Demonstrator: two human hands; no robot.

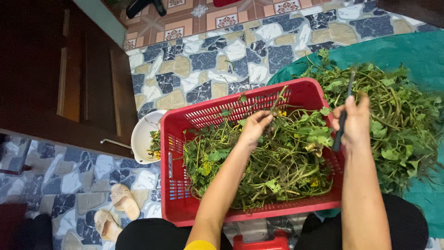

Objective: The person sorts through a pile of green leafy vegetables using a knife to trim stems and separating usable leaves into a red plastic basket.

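My left hand (255,126) pinches green vine stems (273,157) with fingers closed, over the red plastic basket (185,203) full of them, while my right hand (354,122) is closed around a dark knife (341,127) beside the leaf pile (393,120) on the green tarp (416,55)

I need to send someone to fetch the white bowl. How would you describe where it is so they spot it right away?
Start at the big red slotted basket full of green vines between the person's knees. Beside the basket's outer side, toward the dark wooden door, a round white bowl sits on the stone-patterned floor, partly hidden by the basket's rim. It is the only white dish there and holds a few green and yellow plant pieces.
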